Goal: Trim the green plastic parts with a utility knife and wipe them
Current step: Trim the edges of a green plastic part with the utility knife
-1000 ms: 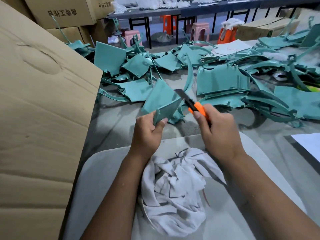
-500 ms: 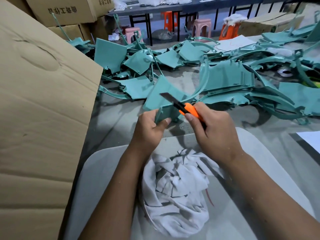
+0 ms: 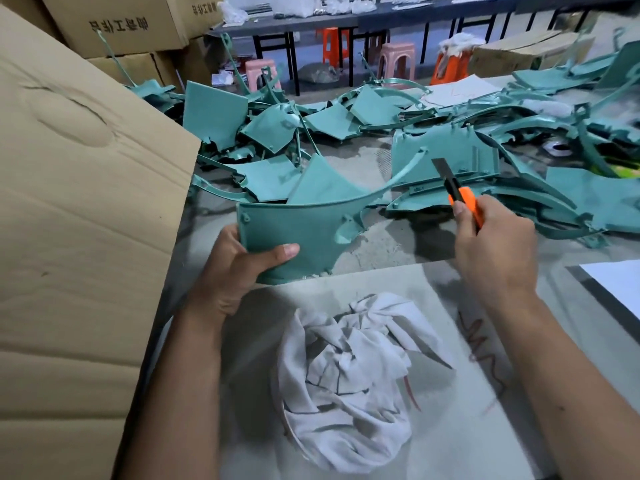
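My left hand (image 3: pixel 235 271) grips a curved green plastic panel (image 3: pixel 304 230) by its lower left corner, holding it upright with the inner face toward me. A thin sprue arm curves up from its right end. My right hand (image 3: pixel 491 251) holds an orange utility knife (image 3: pixel 460 192) with the dark blade out and pointing up-left, well clear of the panel to its right. A crumpled white rag (image 3: pixel 346 382) lies on a pale board (image 3: pixel 450 427) in front of me, below both hands.
A heap of green plastic parts (image 3: pixel 443 157) covers the grey table beyond my hands. A large cardboard box flap (image 3: pixel 76 220) rises on the left. White paper (image 3: pixel 616 285) lies at the right edge. Stacked boxes, stools and dark tables stand behind.
The left hand has turned the panel so its broad inner face is toward me. The knife has left the panel's edge and moved away to the right.
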The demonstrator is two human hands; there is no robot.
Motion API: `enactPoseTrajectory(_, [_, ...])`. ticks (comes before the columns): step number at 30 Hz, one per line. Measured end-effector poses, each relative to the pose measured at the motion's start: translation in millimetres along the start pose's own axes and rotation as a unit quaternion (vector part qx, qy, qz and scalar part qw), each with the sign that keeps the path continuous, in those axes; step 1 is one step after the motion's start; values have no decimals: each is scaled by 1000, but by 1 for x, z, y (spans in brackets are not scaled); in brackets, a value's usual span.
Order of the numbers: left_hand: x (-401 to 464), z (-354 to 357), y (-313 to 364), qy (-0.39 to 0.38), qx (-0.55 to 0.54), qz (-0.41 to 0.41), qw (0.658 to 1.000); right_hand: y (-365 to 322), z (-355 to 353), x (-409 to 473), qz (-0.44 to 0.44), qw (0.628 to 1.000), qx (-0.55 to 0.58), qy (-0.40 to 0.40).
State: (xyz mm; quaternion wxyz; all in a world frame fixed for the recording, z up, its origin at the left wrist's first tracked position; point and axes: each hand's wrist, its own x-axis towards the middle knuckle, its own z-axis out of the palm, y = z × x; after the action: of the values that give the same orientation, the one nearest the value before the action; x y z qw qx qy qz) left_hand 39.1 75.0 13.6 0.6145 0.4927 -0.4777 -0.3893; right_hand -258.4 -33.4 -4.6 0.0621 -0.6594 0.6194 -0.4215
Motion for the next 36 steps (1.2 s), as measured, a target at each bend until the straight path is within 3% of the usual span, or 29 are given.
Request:
enactPoseTrajectory(3, [0,-4,0,49,10,7,999,-24,-2,-13,-98,990,98,3])
enactPoseTrajectory(5, [-1,-2,0,62,15,3,998,-43,1,-28,-160,976,136,-52])
enactPoseTrajectory(8, [-1,2,-1,61,27,4,998,-62,9,-48,-223,960,122,-114])
enactPoseTrajectory(11, [-1,2,0,47,12,4,999,-71,12,-54,-256,953,103,-128])
enactPoseTrajectory(20, [-1,-10,1,36,-45,2,998,-54,7,-44,-259,954,89,-126])
enactPoseTrajectory(25, [-3,-10,2,25,-29,8,999,-59,7,-45,-239,946,191,-105])
enactPoseTrajectory(32, [-2,-7,1,14,-21,2,1000,-61,9,-48,-199,963,143,-110])
enactPoseTrajectory(36, [-3,-11,3,9,-21,-1,1000,-41,4,-32,-125,982,119,-79])
